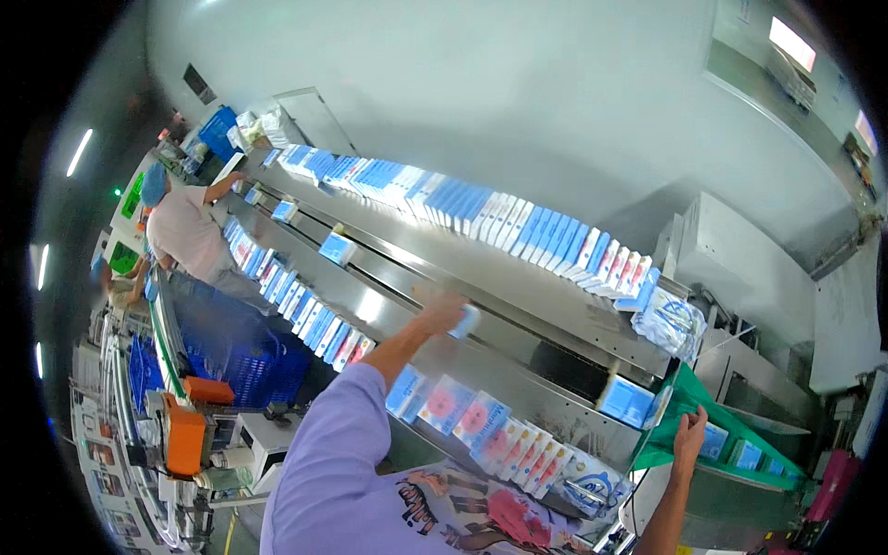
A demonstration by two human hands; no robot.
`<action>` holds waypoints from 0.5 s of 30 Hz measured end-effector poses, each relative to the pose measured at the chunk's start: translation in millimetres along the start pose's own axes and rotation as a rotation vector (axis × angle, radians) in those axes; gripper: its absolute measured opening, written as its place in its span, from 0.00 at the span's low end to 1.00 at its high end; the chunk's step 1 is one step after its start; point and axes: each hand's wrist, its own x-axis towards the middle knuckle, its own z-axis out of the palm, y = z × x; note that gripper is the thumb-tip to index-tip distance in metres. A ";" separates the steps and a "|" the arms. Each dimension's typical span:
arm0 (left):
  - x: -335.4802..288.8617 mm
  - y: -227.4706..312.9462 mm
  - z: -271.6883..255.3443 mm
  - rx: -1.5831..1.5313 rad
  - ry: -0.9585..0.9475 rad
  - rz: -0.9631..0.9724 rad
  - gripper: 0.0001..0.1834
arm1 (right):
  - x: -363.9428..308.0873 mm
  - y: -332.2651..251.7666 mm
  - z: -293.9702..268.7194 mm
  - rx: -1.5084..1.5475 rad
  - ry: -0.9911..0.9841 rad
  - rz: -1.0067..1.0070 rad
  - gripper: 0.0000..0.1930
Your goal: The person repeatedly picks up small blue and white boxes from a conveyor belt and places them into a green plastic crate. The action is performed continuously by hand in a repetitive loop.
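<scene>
My left hand [439, 312] reaches over the middle channel of a steel conveyor table [407, 282], smeared by motion. A small blue-and-white carton [465, 321] is at its fingertips; whether the fingers grip it I cannot make out. My right hand [688, 438] is beside a green sheet-lined chute [680, 400] at the table's right end, fingers loosely apart with nothing seen in them. Several blue cartons [713, 440] lie in that chute. Another blue carton [625, 400] sits at the channel's right end, close to the chute.
A long row of upright cartons [472, 208] lines the table's far side. More cartons [481, 416] stand along the near edge, beside a clear plastic bag [583, 481]. Another plastic-wrapped pack [668, 321] lies at far right. A co-worker [190, 222] in a blue cap stands at left, near blue crates [250, 365].
</scene>
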 end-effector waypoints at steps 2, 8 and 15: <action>24.5 54.0 -8.2 -0.061 0.104 0.050 0.15 | 14.7 31.4 3.6 0.046 0.051 -0.042 0.25; 30.1 130.9 -28.0 -0.085 -0.006 0.080 0.17 | 29.3 49.8 -14.8 -0.196 0.100 0.088 0.32; 22.3 184.1 -42.4 -0.185 0.021 0.163 0.18 | 35.4 61.6 -22.7 -0.236 0.051 0.130 0.36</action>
